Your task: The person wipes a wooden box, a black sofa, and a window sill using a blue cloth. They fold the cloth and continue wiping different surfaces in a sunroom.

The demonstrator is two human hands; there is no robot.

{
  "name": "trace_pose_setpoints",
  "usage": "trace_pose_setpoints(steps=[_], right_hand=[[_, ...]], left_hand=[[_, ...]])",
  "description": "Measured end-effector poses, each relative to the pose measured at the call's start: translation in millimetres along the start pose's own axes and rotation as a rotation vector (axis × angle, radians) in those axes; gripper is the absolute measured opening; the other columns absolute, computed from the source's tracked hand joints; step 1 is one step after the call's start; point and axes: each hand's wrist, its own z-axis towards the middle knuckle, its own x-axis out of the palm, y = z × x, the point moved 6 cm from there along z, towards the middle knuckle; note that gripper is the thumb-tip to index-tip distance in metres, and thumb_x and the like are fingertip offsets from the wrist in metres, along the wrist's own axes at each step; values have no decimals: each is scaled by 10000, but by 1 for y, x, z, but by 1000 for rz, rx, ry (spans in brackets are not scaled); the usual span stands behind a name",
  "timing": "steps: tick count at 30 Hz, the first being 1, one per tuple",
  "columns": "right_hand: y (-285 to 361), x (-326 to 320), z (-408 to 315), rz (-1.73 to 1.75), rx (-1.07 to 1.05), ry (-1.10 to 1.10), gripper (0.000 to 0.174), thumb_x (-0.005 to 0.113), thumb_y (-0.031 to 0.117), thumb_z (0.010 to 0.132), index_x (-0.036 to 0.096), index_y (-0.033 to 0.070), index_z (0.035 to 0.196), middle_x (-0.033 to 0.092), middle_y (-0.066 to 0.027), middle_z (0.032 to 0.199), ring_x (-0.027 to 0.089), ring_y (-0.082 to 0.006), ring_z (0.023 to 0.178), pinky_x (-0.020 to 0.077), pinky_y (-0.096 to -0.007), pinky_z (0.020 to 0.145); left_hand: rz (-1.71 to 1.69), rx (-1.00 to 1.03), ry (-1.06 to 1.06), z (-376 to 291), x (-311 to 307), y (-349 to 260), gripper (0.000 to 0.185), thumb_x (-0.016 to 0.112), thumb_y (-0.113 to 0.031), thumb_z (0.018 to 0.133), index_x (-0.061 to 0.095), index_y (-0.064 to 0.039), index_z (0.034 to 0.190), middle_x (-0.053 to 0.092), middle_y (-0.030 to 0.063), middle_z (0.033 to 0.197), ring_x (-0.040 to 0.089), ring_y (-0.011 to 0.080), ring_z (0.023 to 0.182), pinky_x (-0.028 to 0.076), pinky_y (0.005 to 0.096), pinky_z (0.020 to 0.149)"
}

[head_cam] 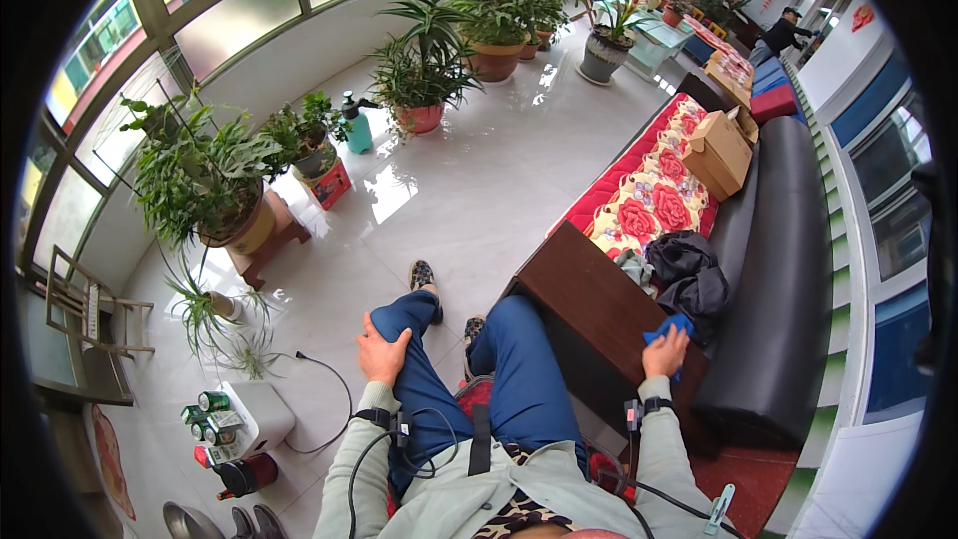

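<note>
My right hand is on a blue cloth, pressing it against the dark wooden armrest of a sofa. Parts of the cloth stick out past the fingers. My left hand rests on my bent left knee, thumb spread from the fingers, with nothing in it. Beside the cloth, a bundled black garment lies on the seat, along with a crumpled grey-green cloth. The black leather backrest runs along the right.
A cardboard box stands on the floral seat cover. Potted plants line the windows. At lower left are a white box topped with green cans, and a black cord on the floor. Two people work in the background.
</note>
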Motion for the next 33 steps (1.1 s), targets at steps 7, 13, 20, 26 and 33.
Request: trace_pose_setpoints(steps=[7,13,20,26,33], right_hand=[[225,-4,-27,331,-614,147,480,615,157,906,559,42,1369,443,-215,1520,368,-431,1433,301,-526,1182],[210,-30,-49,566,-705,353,447,623,143,920,584,75,1361,495,-194,1481,432,-403,1396,348,-498,1158],[44,-10,9,118,-62,68,441,560,203,966,537,94,1392,473,-215,1488,417,-410,1394,354,-546,1112],[94,38,61,-59,-61,139,316,571,329,950,686,170,1198,600,-119,1228,525,-354,1208,389,-530,1009],[242,63,70,130,-288,182,451,615,291,923,556,144,1346,548,-144,1333,476,-369,1270,320,-546,1080]], left_hand=[[-10,-11,14,-3,-2,0,1067,749,-638,749,272,-163,1576,560,261,1239,608,453,1111,503,510,942],[-11,22,-26,-1,-3,2,1077,766,-623,738,271,-155,1574,568,265,1218,630,447,1064,520,499,909],[-28,-14,7,1,2,0,1064,766,-601,748,266,-155,1574,555,259,1242,631,433,1080,522,492,918],[-16,-22,-6,0,0,-4,1058,774,-590,746,273,-155,1570,557,252,1238,635,424,1073,526,492,915],[79,-4,-41,2,1,-5,1053,769,-610,744,290,-146,1559,565,261,1220,636,441,1062,526,499,913]])
